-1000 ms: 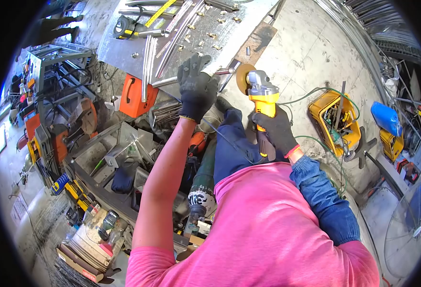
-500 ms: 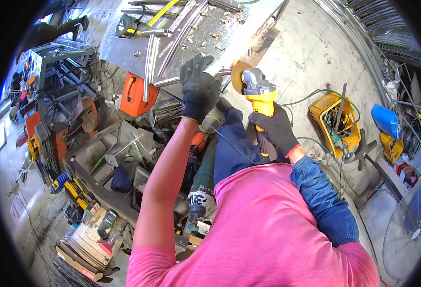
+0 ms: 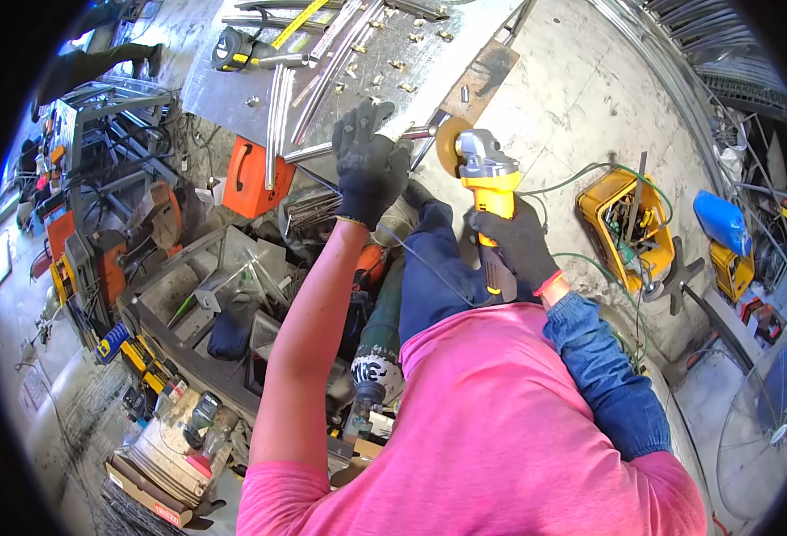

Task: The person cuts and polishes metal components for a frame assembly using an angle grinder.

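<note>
The right hand [image 3: 517,241], gloved in black, is wrapping its grip tight around the yellow angle grinder [image 3: 490,192]; the grinder's disc [image 3: 450,143] is sitting at the end of a thin metal rod [image 3: 358,143] at the near edge of the bench [image 3: 224,89]; the left hand [image 3: 368,165], also gloved, is pressing down on that rod just beside the disc, fingers closing over it; bent steel strips [image 3: 279,107] and small brass fittings [image 3: 385,67] are lying farther back on the bench; an orange case [image 3: 252,179] is standing below its edge.
</note>
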`<move>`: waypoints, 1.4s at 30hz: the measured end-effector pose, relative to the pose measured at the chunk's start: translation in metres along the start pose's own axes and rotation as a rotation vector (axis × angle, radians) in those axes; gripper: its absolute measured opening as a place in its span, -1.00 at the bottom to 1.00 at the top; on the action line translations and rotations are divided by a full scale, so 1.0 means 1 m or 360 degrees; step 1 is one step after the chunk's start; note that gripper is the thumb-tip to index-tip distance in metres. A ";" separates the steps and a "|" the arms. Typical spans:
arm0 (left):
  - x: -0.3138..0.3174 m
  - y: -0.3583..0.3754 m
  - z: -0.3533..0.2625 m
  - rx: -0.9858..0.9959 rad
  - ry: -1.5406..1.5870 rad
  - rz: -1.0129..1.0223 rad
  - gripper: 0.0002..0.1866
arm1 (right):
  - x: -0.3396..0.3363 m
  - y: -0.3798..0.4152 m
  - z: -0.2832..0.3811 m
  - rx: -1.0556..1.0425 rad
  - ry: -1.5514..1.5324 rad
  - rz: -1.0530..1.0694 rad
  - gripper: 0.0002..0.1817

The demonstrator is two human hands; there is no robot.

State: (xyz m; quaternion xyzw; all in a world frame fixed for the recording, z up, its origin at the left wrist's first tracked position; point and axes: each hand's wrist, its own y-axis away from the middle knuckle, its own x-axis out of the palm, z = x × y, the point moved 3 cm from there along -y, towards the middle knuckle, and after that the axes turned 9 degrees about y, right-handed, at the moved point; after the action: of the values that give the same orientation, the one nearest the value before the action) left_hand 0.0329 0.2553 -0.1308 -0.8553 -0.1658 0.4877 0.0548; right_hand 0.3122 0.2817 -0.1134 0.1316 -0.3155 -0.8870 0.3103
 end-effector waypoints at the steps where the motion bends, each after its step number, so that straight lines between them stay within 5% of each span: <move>1: -0.001 -0.001 -0.002 0.0013 0.0034 -0.0026 -0.69 | 0.003 0.000 0.005 0.0002 0.0021 0.0030 -0.63; 26: -0.004 0.000 -0.003 -0.0008 0.0015 -0.0009 -0.54 | 0.005 -0.007 0.018 -0.0035 0.0293 0.0014 -0.51; 30: -0.005 0.001 -0.003 0.0005 -0.0015 -0.0021 -0.54 | -0.003 -0.014 -0.005 -0.0056 0.0082 -0.0039 -0.53; 32: -0.001 0.003 0.003 0.0043 0.0080 -0.0095 -0.71 | -0.005 -0.017 -0.015 -0.0018 -0.0073 -0.0055 -0.51; 35: -0.010 0.002 -0.007 0.0031 0.0121 -0.0074 -0.59 | -0.006 -0.012 -0.014 0.0108 -0.0309 -0.0024 -0.51; 42: 0.000 0.009 0.001 -0.0053 0.0036 -0.0089 -0.68 | -0.003 -0.017 -0.013 0.0063 -0.0454 -0.0023 -0.49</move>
State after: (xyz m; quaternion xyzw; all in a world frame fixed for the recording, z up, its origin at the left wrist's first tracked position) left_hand 0.0339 0.2462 -0.1337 -0.8567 -0.1970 0.4734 0.0560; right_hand 0.3118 0.2875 -0.1338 0.0125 -0.3729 -0.8926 0.2532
